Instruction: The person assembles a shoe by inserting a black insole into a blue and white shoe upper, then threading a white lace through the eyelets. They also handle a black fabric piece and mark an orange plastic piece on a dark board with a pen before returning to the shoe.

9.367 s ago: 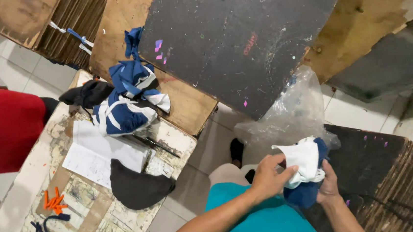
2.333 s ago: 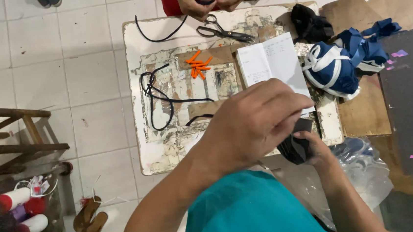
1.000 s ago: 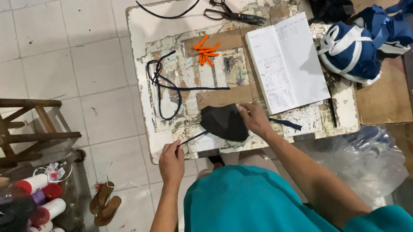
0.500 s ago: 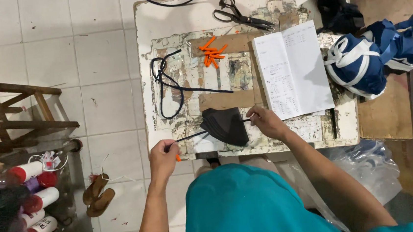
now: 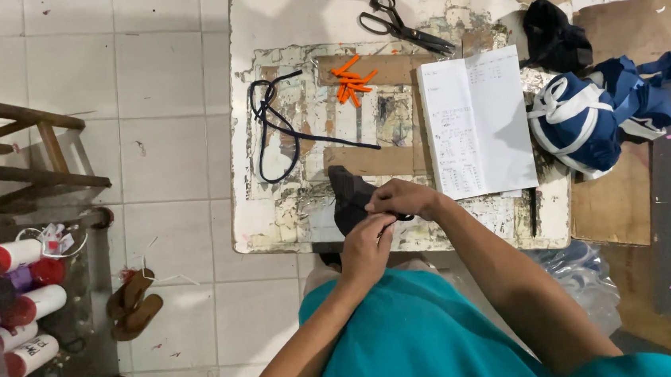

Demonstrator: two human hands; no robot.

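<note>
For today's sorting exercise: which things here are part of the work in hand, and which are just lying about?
In hand: black fabric piece, held by left hand and right hand.

Lying about: scissors, orange clips, black cord, notebook, blue cloth, sandals, stool.

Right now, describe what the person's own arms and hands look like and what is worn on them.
Both forearms are bare, with no gloves on the left hand or the right hand. No watch, ring or bracelet shows. The only clothing in view is a teal shirt, covering the torso.
</note>
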